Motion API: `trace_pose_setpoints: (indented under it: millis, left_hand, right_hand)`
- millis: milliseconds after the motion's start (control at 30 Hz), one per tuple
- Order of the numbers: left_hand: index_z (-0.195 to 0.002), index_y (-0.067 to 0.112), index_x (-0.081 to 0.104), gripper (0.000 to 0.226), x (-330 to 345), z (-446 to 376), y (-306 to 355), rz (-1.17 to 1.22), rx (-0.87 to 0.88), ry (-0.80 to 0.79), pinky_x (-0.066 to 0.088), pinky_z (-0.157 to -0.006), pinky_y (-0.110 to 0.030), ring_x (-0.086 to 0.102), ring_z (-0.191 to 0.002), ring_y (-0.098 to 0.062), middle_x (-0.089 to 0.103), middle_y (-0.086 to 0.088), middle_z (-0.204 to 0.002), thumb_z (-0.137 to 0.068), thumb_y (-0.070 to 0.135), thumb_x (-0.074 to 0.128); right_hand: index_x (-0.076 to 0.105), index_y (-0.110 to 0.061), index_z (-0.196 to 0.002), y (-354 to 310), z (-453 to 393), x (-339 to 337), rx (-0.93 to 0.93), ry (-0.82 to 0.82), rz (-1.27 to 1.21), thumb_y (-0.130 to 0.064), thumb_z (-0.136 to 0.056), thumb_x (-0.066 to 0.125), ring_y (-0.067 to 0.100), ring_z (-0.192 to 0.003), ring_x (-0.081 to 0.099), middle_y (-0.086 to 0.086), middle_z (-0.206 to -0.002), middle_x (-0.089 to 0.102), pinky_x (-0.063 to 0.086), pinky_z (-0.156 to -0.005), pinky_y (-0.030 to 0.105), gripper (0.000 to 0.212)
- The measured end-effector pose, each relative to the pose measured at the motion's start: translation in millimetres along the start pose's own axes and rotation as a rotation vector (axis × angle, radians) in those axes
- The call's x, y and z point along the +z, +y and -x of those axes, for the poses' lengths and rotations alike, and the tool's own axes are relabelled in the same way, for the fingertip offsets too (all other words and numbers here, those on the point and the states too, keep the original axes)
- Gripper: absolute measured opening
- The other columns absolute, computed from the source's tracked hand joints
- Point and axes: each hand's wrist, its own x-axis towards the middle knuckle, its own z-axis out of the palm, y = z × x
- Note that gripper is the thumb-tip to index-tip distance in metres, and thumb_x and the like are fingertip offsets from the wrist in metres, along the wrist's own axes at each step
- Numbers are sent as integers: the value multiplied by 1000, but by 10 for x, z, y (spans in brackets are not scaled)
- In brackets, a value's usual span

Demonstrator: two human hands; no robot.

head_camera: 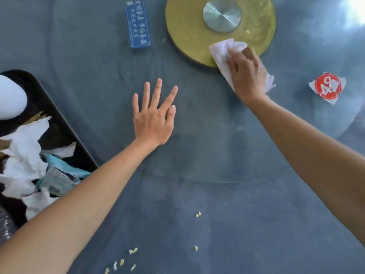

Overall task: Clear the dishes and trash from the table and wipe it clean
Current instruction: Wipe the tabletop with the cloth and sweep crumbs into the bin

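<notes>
A: Landmark is the yellow turntable disc [189, 36] with its metal hub [221, 15], far side of the grey bench [217, 155]. What has the right hand got?

B: Right hand [246, 76] on the white cloth [223, 52], fingers curled over it, pressing it down at the disc's near edge. Cloth lies half on the disc, half on the bench; a corner sticks out behind the hand

A: Grip on the left?

B: Left hand [154, 115] flat on the bench, fingers straight and spread, holding nothing. It sits nearer the camera than the disc and to its left, apart from the rim

A: Trash?

B: Black tray [59, 123] well left of the disc at the frame edge. On it: crumpled white tissues [23, 153], a pale blue wrapper [59, 178], chopsticks [35, 116] partly covered, and a white dish [9, 95] cut off by the frame

A: Loose items?

B: Blue box [138, 24] with white lettering just left of the disc. Red and white torn wrapper [327, 87] right of the disc, beyond the cloth hand. Yellowish crumbs [198, 214] scattered far nearer the camera than the disc, close to the bottom edge
</notes>
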Motion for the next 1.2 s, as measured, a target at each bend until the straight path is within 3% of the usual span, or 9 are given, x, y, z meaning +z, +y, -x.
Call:
trace_pose_setpoints:
  millis: [167,300,367,500,667,833,933,1067,1200]
  left_hand:
    - [-158,50,13,53,7,-183,-304,-54,91,21,6,-125,-57,6,-158,-27,9,5,-172,-106,47,22]
    - [-156,55,12,53,-151,-440,-641,-80,163,-40,3,-124,-58,5,-158,-23,8,9,-172,-104,55,21]
    - [-155,58,5,54,-282,-598,-807,-110,191,-114,0,-124,-57,0,-159,-22,3,9,-172,-103,60,15]
    - [-160,47,6,54,-396,-637,-717,-67,39,-151,1,-125,-57,-5,-158,-25,-3,1,-172,-107,47,17]
    - [-161,41,12,57,-100,-1,8,58,7,-58,-1,-126,-50,-3,-159,-20,3,6,-172,-105,47,20]
    - [-160,43,18,54,6,-86,-195,5,42,39,8,-126,-50,6,-158,-21,14,9,-171,-106,45,21]
    - [-159,44,20,52,22,-213,-358,-19,88,81,12,-125,-51,11,-158,-22,17,9,-170,-107,42,20]
    - [-160,44,17,51,-36,-366,-590,-50,141,61,11,-125,-51,11,-158,-23,15,9,-170,-108,42,20]
    - [-160,44,18,52,-152,-416,-695,-54,174,-11,9,-126,-52,9,-158,-23,14,9,-171,-108,42,21]
  right_hand:
    - [74,-17,-124,-540,1248,131,-400,-191,-44,-5,-87,68,32,-78,62,12,-96,66,41,-60,40,39]
    - [79,-13,-115,-734,2128,153,-737,-405,-206,7,-67,82,29,-66,60,9,-89,70,51,-53,40,52]
    - [76,-15,-123,-712,2161,20,-880,-513,-219,6,-78,73,30,-71,59,9,-99,71,50,-60,40,50]
    - [69,-32,-133,-437,1176,-285,-618,-289,-216,-50,-103,38,12,-100,60,-8,-118,63,38,-81,22,47]
    - [66,-26,-136,262,-731,-570,-52,113,22,-33,-106,48,34,-116,59,15,-134,54,44,-87,39,35]
    - [63,-20,-138,613,-1293,-319,198,33,59,-29,-109,38,41,-130,51,20,-145,47,44,-105,46,39]
    - [65,-22,-135,340,-950,-155,9,0,40,-36,-109,39,40,-122,55,16,-141,52,43,-90,44,39]
    - [62,-29,-140,-257,224,168,-412,-161,60,-30,-100,44,32,-107,61,2,-113,61,15,-71,30,45]
    - [69,-19,-137,-730,2004,178,-813,-377,-88,-1,-76,70,29,-73,58,4,-105,72,42,-60,38,64]
